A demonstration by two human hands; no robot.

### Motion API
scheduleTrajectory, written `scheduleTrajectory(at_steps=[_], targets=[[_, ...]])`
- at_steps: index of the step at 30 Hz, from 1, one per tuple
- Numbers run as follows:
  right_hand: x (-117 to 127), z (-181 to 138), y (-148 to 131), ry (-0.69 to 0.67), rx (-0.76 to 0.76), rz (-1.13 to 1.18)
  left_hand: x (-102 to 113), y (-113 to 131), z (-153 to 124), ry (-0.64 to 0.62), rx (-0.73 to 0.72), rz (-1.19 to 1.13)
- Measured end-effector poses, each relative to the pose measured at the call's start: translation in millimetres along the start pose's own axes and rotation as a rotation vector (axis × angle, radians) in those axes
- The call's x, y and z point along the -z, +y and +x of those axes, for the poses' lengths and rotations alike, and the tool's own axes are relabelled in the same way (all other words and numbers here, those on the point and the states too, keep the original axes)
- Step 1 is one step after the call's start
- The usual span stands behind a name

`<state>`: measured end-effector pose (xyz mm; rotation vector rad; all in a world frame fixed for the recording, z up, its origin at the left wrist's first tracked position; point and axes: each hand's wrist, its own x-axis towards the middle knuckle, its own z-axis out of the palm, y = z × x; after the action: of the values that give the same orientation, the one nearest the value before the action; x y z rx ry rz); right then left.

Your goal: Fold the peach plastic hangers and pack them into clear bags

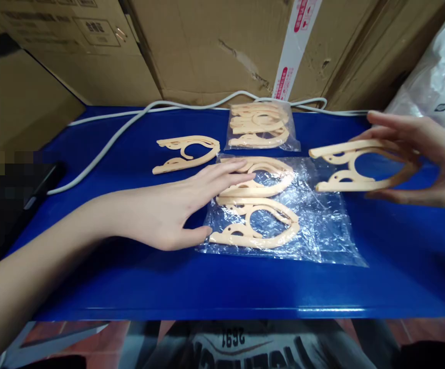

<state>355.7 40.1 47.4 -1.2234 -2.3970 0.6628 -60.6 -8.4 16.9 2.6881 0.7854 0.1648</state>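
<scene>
a hanger (356,186), tips leftward, is gripped by the right fingers (395,196) above the bag's (332,236) right part; left fingers (230,181) are spread.

Free room on the near right of the blue table (399,271); white cable (144,111) and cardboard box (191,56) behind.

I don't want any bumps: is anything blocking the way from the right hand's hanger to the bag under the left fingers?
Nothing visible stands between the hanger in the right hand and the clear bag. The left hand is at the bag's opposite end.
</scene>
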Motion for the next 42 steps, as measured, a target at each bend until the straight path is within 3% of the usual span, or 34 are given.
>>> scheduleTrajectory(at_steps=[4, 9, 20, 28, 36, 42], targets=[[8, -3, 14, -0.122, -0.208, 0.055, 6, -5, -3, -0.074, 0.003, -0.029], [4, -9, 14, -0.21, -0.291, 0.03, 6, -6, -3, -0.083, 0.022, -0.007], [-10, -11, -14, -0.243, 0.032, -0.071, 6, -4, 1, -0.075, 0.034, -0.024], [-16, -18, -25, -0.121, 0.18, -0.304, 5, -5, -1, -0.08, 0.042, -0.018], [-36, -6, -38, -0.196, 0.31, -0.3, 3, -5, 0, -0.097, 0.053, -0.043], [-50, 0, -53, -0.28, 0.225, -0.282, 7, -4, 3, -0.213, 0.152, -0.166]])
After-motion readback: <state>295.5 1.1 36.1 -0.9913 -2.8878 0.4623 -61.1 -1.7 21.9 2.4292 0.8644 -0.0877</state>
